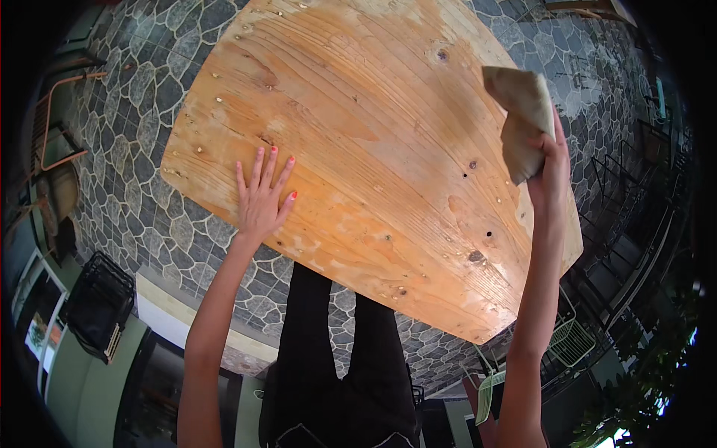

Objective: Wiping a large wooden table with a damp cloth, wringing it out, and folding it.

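Note:
A large wooden tabletop (358, 140) of pale boards spreads before me, with knots, small holes and chipped spots in its surface. Flat on its near left part rests my left hand (260, 204), fingers apart and nothing in it. Over the tabletop's right side, my right hand (550, 168) grips a folded tan sheet (524, 123), stained darker in places. Whether the sheet is cloth or sandpaper I cannot tell. It overlaps the tabletop's right edge in the view, and any contact with the wood is unclear. Orange-yellow patches and a glossy area show on the near boards.
Grey stone-patterned paving (129, 168) surrounds the tabletop. Metal-framed chairs stand left, including an orange-framed chair (47, 123). A black folded rack or chair (101, 305) is at lower left. Pale green wire chairs (572, 341) stand lower right. My legs (311, 336) are close to the near edge.

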Available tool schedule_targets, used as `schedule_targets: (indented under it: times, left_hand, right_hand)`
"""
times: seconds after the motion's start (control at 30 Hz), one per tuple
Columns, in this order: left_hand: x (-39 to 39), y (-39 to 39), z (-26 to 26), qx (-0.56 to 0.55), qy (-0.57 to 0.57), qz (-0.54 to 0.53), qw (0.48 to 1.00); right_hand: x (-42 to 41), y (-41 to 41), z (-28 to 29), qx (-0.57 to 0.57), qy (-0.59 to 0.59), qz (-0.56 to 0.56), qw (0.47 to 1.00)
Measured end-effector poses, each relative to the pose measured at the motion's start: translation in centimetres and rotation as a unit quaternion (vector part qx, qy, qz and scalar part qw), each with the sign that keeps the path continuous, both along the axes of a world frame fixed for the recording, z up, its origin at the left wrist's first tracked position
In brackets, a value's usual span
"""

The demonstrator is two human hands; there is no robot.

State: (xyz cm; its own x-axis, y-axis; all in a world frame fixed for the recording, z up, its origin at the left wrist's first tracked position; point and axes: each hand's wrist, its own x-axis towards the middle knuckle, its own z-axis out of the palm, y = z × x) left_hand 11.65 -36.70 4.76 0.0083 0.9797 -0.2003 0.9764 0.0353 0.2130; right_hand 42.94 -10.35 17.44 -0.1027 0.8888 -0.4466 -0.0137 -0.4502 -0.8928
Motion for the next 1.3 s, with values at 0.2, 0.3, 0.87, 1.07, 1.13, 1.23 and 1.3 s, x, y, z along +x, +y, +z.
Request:
schedule_targets:
  times: [0.2, 0.3, 0.87, 1.07, 1.13, 1.23, 1.3]
  left_hand:
    - [1.0, 1.0, -0.3, 0.031, -0.008, -0.006, 0.999]
    - [1.9, 1.6, -0.6, 0.029, -0.005, -0.017, 0.999]
    - [0.6, 0.7, -0.9, 0.056, 0.003, -0.026, 0.998]
    - [0.5, 0.5, -1.1, 0.07, -0.019, -0.037, 0.997]
    - [0.7, 0.7, -0.8, 0.072, -0.024, -0.044, 0.996]
    - [0.9, 1.0, -0.6, 0.079, -0.025, -0.052, 0.995]
    - [0.9, 1.0, -0.6, 0.075, -0.02, -0.046, 0.996]
  right_hand:
    - [3.2, 15.8, -9.9, 0.18, -0.332, 0.114, 0.919]
    - [3.1, 14.3, -16.6, 0.376, -0.52, 0.182, 0.745]
    - [-10.1, -19.1, -11.7, 0.277, -0.504, 0.301, 0.761]
    - [-12.4, -30.1, -11.2, 0.268, -0.448, 0.372, 0.768]
    - [-12.9, -32.2, -10.8, 0.266, -0.418, 0.385, 0.778]
    - [-13.1, -34.7, -10.1, 0.241, -0.383, 0.404, 0.795]
    - [-13.2, -36.2, -9.3, 0.234, -0.34, 0.452, 0.791]
